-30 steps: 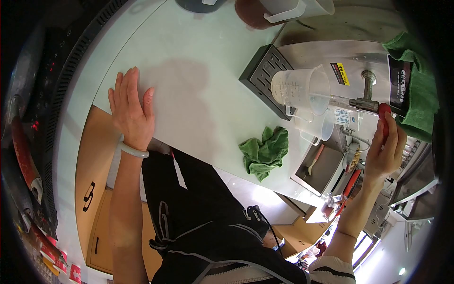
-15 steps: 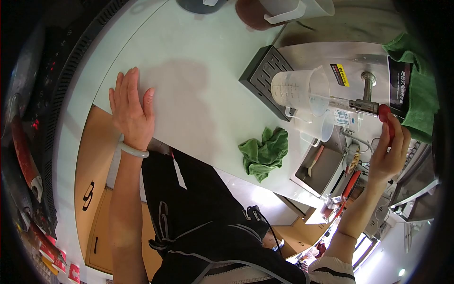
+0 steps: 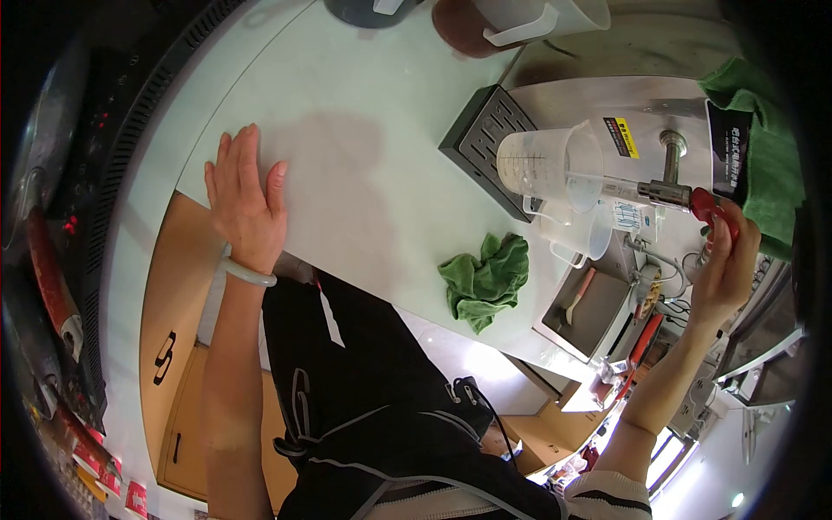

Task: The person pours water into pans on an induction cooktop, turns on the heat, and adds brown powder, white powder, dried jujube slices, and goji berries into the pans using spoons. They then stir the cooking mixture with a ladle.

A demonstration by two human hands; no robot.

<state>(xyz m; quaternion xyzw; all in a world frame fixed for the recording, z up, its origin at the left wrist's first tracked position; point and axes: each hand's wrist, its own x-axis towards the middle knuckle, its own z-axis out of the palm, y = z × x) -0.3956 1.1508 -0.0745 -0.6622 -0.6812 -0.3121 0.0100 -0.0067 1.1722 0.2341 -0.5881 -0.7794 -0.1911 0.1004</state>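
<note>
My left hand (image 3: pixel 249 199) lies flat on the pale counter (image 3: pixel 338 182) near its edge, fingers stretched and holding nothing. At the right, my right hand (image 3: pixel 728 260) grips the red tap handle (image 3: pixel 715 214) of a steel dispenser (image 3: pixel 555 91). The tap's spout points into a clear measuring jug (image 3: pixel 537 165), which stands on a black slotted drip tray (image 3: pixel 494 121). A stream, apparently water, shows between spout and jug. Another clear jug (image 3: pixel 582 232) is beside it.
A crumpled green cloth (image 3: pixel 485 282) lies on the counter; another green cloth (image 3: pixel 771 165) hangs over the dispenser. A jug of brown liquid (image 3: pixel 468 26) and a dark container (image 3: pixel 368 10) stand at the far edge. A sink area (image 3: pixel 581 308) is at the right.
My right hand has moved slightly down and to the right, and the red handle has swung with it. My left hand stays flat on the counter.
</note>
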